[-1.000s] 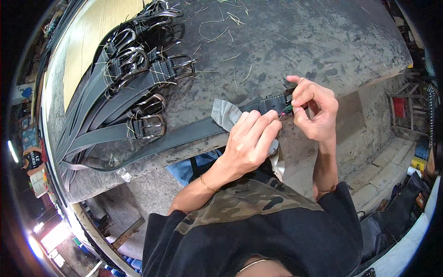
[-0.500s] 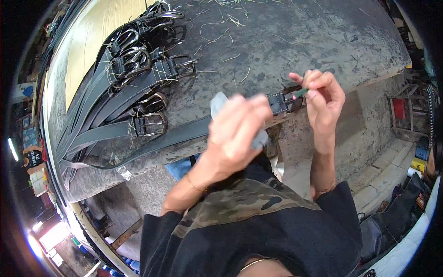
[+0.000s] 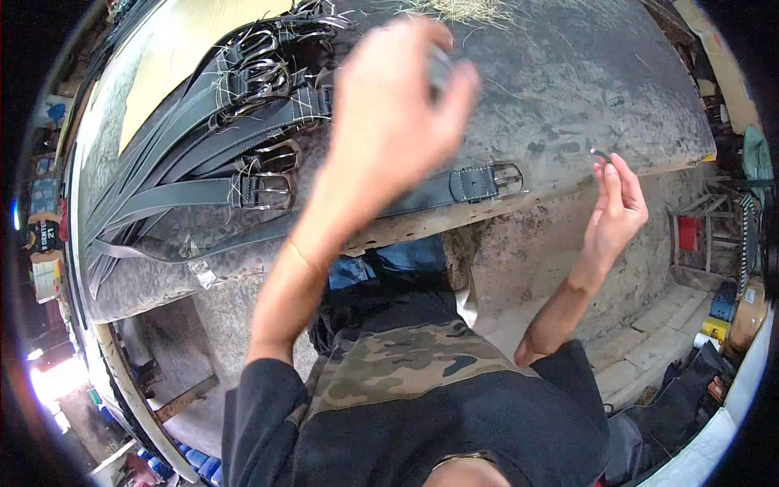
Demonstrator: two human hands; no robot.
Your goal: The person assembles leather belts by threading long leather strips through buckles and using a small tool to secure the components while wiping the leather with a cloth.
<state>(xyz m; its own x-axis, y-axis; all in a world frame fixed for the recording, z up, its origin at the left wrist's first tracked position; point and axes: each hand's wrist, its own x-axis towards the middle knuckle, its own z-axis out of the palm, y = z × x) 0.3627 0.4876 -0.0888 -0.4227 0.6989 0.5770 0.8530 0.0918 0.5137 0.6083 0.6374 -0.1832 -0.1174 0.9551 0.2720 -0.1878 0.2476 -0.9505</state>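
Observation:
A black belt (image 3: 454, 187) with a silver buckle (image 3: 505, 178) lies along the front edge of the grey stone table (image 3: 568, 89). My left hand (image 3: 389, 105) is lifted high above the belt and blurred, with a small grey piece (image 3: 439, 66) between its fingers. Off the table's edge to the right of the buckle, my right hand (image 3: 617, 211) is raised. It pinches a small thin dark tool (image 3: 599, 152) at its fingertips. Neither hand touches the belt.
A pile of black belts with metal buckles (image 3: 243, 122) lies on the table's left part, next to a yellow board (image 3: 178, 57). Dry straw (image 3: 462, 10) is at the far edge. A red stool (image 3: 690, 233) and concrete steps (image 3: 649, 349) are at the right.
Both hands have left the belt's buckle end. My left hand swung up and away with the grey piece; my right hand drew off to the right with the thin tool.

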